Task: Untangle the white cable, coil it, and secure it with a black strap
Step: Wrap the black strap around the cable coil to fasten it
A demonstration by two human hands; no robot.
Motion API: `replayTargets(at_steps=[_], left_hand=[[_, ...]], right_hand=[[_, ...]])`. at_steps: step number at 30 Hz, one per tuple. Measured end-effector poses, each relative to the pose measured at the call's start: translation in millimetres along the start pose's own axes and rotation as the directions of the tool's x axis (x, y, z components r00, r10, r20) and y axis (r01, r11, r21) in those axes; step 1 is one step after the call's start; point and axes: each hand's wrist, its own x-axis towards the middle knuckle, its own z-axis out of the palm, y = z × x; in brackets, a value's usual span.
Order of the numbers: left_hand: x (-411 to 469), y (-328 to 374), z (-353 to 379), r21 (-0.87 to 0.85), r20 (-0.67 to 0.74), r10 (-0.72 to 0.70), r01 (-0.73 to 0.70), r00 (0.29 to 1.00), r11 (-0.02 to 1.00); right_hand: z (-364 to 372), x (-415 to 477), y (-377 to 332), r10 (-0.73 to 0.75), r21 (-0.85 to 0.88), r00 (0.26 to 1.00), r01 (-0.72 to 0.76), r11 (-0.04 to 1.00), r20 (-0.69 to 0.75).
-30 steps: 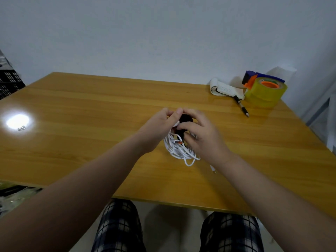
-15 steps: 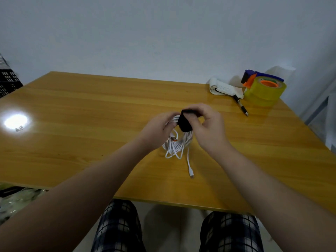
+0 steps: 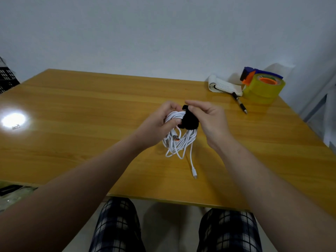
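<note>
Pale grey wall fills the upper half of the frame, and below it a glossy wooden bench (image 3: 76,110) runs from edge to edge, with a bright lamp glare at middle left. At centre, the white cable (image 3: 179,140) hangs as a loose coil held just above the bench, one plug end trailing down toward the near edge. The left hand (image 3: 160,124) has its grip closed around the top of the coil, thumb pressed over the strands. The right hand (image 3: 209,119) pinches the black strap (image 3: 190,120), which is wrapped over the bundled strands at the top of the coil; its other fingers are spread loosely.

To finish this wrap well, I judge the left hand should keep the strands bunched tight while the right pulls the strap snug and presses its free end flat onto itself; slack now would let loops slip out.

At upper right lie a notepad (image 3: 223,86), a pen (image 3: 240,102) and a yellow tape dispenser (image 3: 263,86), well apart from the hands.
</note>
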Motion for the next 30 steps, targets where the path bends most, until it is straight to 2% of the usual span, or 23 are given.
replayTargets(at_steps=[4, 7, 9, 12, 14, 17, 21, 23, 25, 27, 30], left_hand=[[-1.0, 1.7, -1.5, -0.033, 0.010, -0.029, 0.030, 1.000, 0.999], [-0.2, 3.2, -3.5, -0.005, -0.022, -0.050, 0.050, 0.998, 0.999], [-0.3, 2.8, -4.9, 0.070, -0.041, -0.064, 0.067, 0.997, 0.995], [-1.0, 3.9, -4.2, 0.268, -0.042, -0.031, 0.041, 0.999, 0.962], [-0.5, 4.6, -3.5, 0.382, -0.046, 0.009, 0.009, 0.999, 0.924], [1.3, 8.2, -5.3, 0.533, -0.040, 0.035, -0.008, 0.999, 0.846], [0.0, 8.3, -5.3, 0.660, -0.041, 0.004, 0.025, 0.999, 0.751], [-0.2, 7.8, -6.4, 0.705, -0.004, 0.145, -0.100, 0.989, 0.703], [2.3, 4.1, -7.2, 0.799, 0.085, 0.238, -0.209, 0.967, 0.564], [5.0, 2.0, -6.3, 0.835, 0.092, 0.181, -0.175, 0.979, 0.522], [4.4, 1.3, 0.5, 0.844, 0.010, 0.007, -0.013, 1.000, 0.535]], right_hand=[[-2.0, -3.0, -0.6, -0.007, -0.188, 0.993, 0.029, 0.982, 0.117], [-4.1, -6.0, -2.8, -0.053, -0.302, 0.966, 0.131, 0.944, 0.253], [-4.5, -5.2, -2.2, -0.047, -0.439, 0.937, 0.207, 0.874, 0.347], [-4.8, -2.1, 1.1, -0.010, -0.496, 0.911, 0.233, 0.837, 0.411], [-4.5, -2.2, -0.9, 0.009, -0.490, 0.919, 0.201, 0.848, 0.393], [-5.3, -3.1, -1.6, 0.072, -0.302, 0.923, 0.049, 0.952, 0.377], [-7.2, -3.0, -1.8, 0.137, -0.118, 0.929, -0.102, 0.988, 0.344], [-1.6, -3.5, 1.2, 0.141, -0.102, 0.961, -0.119, 0.988, 0.239], [4.9, -2.9, 6.6, 0.135, -0.123, 0.985, -0.122, 0.985, 0.106], [8.4, 0.0, 12.4, 0.125, -0.157, 0.992, -0.124, 0.980, -0.007], [7.1, 4.9, 14.9, 0.142, -0.151, 0.985, -0.157, 0.976, -0.101]])
